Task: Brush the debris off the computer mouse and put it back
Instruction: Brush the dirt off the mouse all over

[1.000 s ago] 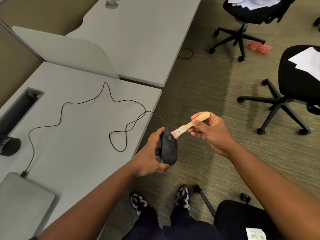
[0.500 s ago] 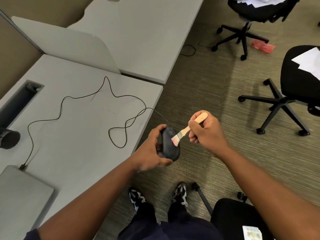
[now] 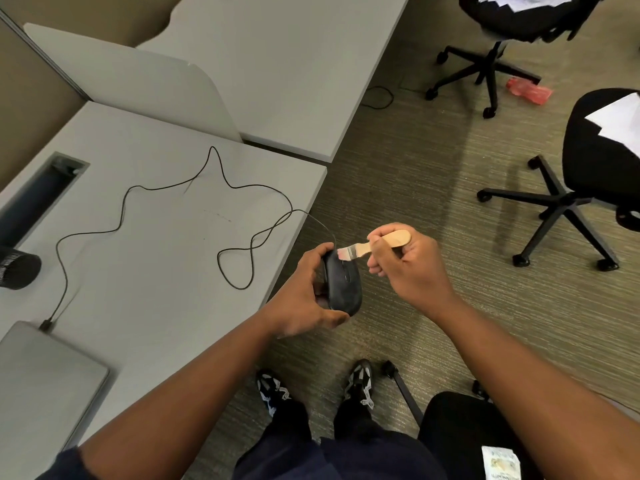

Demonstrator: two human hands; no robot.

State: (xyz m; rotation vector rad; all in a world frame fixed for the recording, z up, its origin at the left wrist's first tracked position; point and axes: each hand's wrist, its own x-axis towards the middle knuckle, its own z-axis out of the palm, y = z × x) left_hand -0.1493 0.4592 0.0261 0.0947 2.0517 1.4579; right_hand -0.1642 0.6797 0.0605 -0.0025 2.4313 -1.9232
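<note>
My left hand (image 3: pixel 300 299) grips a black wired computer mouse (image 3: pixel 343 285) from its left side, holding it over the carpet just past the desk's right edge. My right hand (image 3: pixel 405 268) holds a small wooden-handled brush (image 3: pixel 377 242), whose pale bristles touch the front end of the mouse, near where the cable leaves it. The mouse's black cable (image 3: pixel 173 216) winds in loops across the grey desk (image 3: pixel 145 271) to a plug at a closed grey laptop (image 3: pixel 41 386).
A dark round cup (image 3: pixel 15 271) and a cable slot (image 3: pixel 38 195) lie at the desk's left. A second desk (image 3: pixel 294 64) stands behind a divider. Office chairs (image 3: pixel 581 188) with papers stand on the carpet at right; another black seat (image 3: pixel 460 438) is beside my legs.
The brush slid down onto the middle of the mouse half a second ago, then returned to its front end. My left hand kept the mouse in about the same place.
</note>
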